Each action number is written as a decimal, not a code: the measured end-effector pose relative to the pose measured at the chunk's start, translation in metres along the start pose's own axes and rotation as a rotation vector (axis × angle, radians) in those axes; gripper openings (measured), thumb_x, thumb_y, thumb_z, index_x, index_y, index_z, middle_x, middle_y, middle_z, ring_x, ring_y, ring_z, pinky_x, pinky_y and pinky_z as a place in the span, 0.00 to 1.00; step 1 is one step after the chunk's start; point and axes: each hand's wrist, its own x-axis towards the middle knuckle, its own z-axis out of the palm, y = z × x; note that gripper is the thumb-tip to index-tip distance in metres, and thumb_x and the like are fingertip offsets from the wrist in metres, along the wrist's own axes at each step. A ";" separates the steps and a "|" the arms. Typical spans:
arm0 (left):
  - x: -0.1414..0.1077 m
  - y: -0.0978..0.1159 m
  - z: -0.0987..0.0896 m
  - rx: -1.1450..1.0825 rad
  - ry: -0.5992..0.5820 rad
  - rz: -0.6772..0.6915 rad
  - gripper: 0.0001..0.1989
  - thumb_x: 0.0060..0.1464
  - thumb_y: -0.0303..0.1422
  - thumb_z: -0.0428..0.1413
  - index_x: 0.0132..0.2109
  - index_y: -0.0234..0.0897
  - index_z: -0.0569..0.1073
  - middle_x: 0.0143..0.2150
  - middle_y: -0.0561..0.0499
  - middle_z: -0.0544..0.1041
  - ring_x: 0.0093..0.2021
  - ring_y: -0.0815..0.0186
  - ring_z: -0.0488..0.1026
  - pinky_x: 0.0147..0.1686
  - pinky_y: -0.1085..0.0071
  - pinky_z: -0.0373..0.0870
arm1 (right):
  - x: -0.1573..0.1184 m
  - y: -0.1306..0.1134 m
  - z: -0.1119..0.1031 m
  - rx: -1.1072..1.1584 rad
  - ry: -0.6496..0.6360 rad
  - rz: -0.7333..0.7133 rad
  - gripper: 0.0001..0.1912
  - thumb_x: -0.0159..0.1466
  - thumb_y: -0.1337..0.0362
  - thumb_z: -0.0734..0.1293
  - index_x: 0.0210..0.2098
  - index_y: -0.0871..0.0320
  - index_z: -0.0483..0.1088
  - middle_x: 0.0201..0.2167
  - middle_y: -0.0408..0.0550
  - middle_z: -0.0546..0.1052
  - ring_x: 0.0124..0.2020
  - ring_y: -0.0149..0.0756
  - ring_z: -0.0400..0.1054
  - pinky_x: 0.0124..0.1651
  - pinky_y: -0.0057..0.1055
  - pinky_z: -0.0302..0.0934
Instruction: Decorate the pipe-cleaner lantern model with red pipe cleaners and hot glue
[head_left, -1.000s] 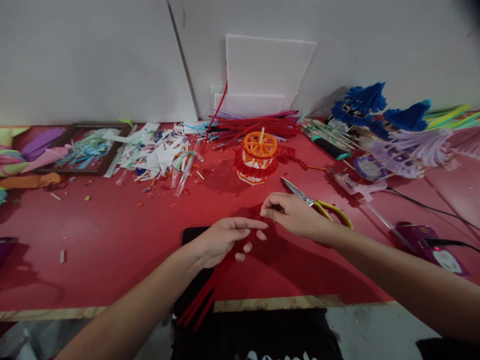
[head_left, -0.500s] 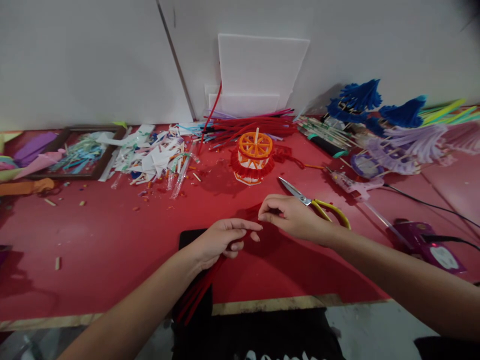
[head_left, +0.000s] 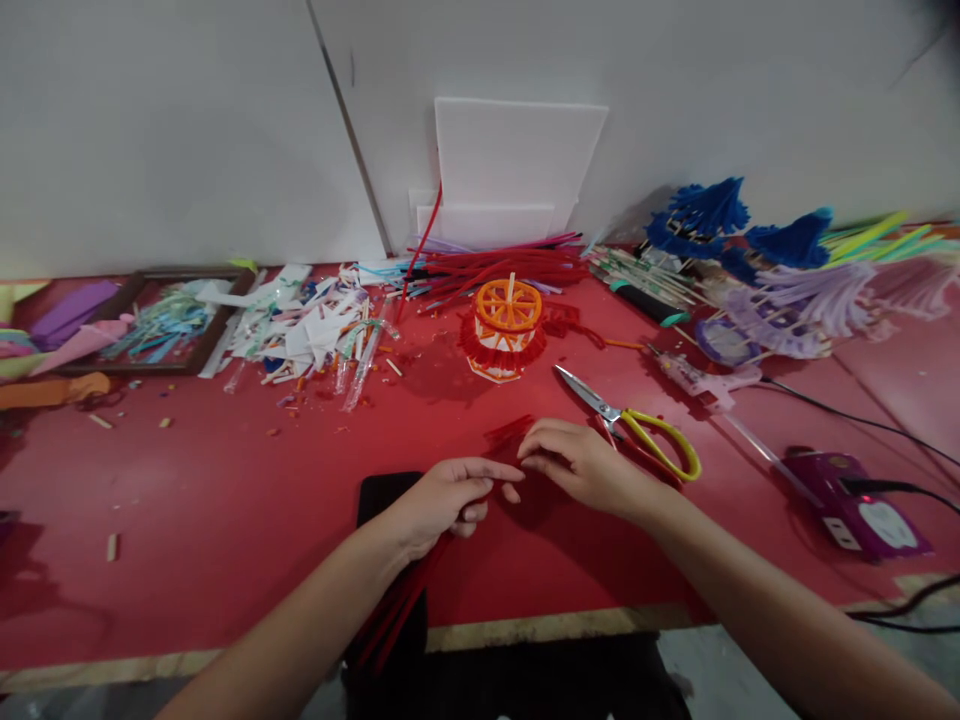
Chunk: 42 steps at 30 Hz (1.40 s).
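My left hand [head_left: 454, 495] is curled over the near part of the red table, its index finger stretched toward my right hand. Red pipe cleaners [head_left: 401, 615] run out beneath its palm toward the table edge, held by the curled fingers. My right hand [head_left: 566, 462] pinches thumb and fingertips together just beyond that index tip; anything between them is too small to make out. A fringed red piece [head_left: 510, 432] lies right behind the right fingers. Scissors with yellow handles [head_left: 630, 420] lie open beyond the right hand. Farther back stands a small orange, white and red carousel-like model [head_left: 508, 325].
A black phone-like object [head_left: 379, 492] lies under my left forearm. Scraps [head_left: 315, 330] and a brown frame [head_left: 199, 355] are at left. At right are a glue gun [head_left: 705, 380], a purple power box [head_left: 862, 500] and blue tufted models [head_left: 709, 210].
The whole view has tilted slightly, so the table sits lower in it. My right hand has shifted a little nearer me, showing more of the scissors and the red fringe.
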 end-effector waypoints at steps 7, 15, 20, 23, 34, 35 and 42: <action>0.000 -0.001 -0.008 -0.045 -0.022 0.037 0.13 0.49 0.30 0.57 0.43 0.34 0.77 0.37 0.47 0.74 0.18 0.81 0.52 0.19 0.75 0.38 | 0.006 -0.003 0.008 0.053 0.098 0.001 0.05 0.64 0.65 0.62 0.33 0.57 0.69 0.33 0.47 0.74 0.35 0.32 0.68 0.39 0.30 0.63; -0.010 -0.001 -0.009 -0.049 -0.048 0.054 0.12 0.49 0.32 0.59 0.42 0.35 0.77 0.36 0.48 0.75 0.18 0.81 0.52 0.20 0.74 0.37 | 0.001 -0.001 0.019 0.164 0.207 0.041 0.07 0.63 0.60 0.64 0.35 0.56 0.71 0.33 0.48 0.75 0.35 0.34 0.69 0.40 0.32 0.64; -0.009 -0.005 -0.009 -0.060 -0.028 0.042 0.11 0.49 0.31 0.58 0.41 0.34 0.76 0.35 0.49 0.75 0.18 0.81 0.51 0.20 0.75 0.37 | 0.000 -0.005 0.017 0.208 0.205 0.067 0.09 0.64 0.60 0.64 0.31 0.57 0.70 0.30 0.47 0.74 0.33 0.33 0.68 0.39 0.31 0.63; -0.009 -0.004 -0.008 -0.061 -0.025 0.051 0.08 0.48 0.32 0.58 0.37 0.33 0.74 0.34 0.49 0.75 0.18 0.81 0.52 0.20 0.76 0.37 | 0.001 -0.007 0.017 0.223 0.202 0.087 0.10 0.64 0.59 0.63 0.30 0.57 0.68 0.29 0.46 0.73 0.32 0.32 0.67 0.37 0.30 0.62; -0.008 -0.003 -0.006 -0.033 -0.027 0.037 0.08 0.50 0.32 0.57 0.35 0.35 0.66 0.33 0.50 0.75 0.18 0.81 0.52 0.18 0.79 0.38 | 0.004 -0.007 0.028 0.285 0.228 0.114 0.10 0.64 0.59 0.62 0.29 0.57 0.68 0.29 0.46 0.71 0.33 0.32 0.66 0.39 0.30 0.62; -0.008 -0.004 -0.006 -0.043 -0.015 0.042 0.09 0.51 0.33 0.57 0.36 0.37 0.64 0.32 0.51 0.74 0.18 0.80 0.52 0.18 0.79 0.39 | 0.004 -0.007 0.029 0.287 0.239 0.116 0.11 0.64 0.59 0.62 0.29 0.57 0.67 0.29 0.45 0.71 0.32 0.31 0.66 0.38 0.29 0.62; -0.007 -0.006 -0.006 -0.085 0.003 0.054 0.14 0.51 0.34 0.58 0.36 0.40 0.57 0.30 0.53 0.74 0.16 0.81 0.51 0.17 0.81 0.39 | 0.003 0.002 0.029 0.279 0.436 0.232 0.12 0.66 0.57 0.57 0.30 0.57 0.63 0.24 0.42 0.66 0.26 0.30 0.61 0.31 0.28 0.58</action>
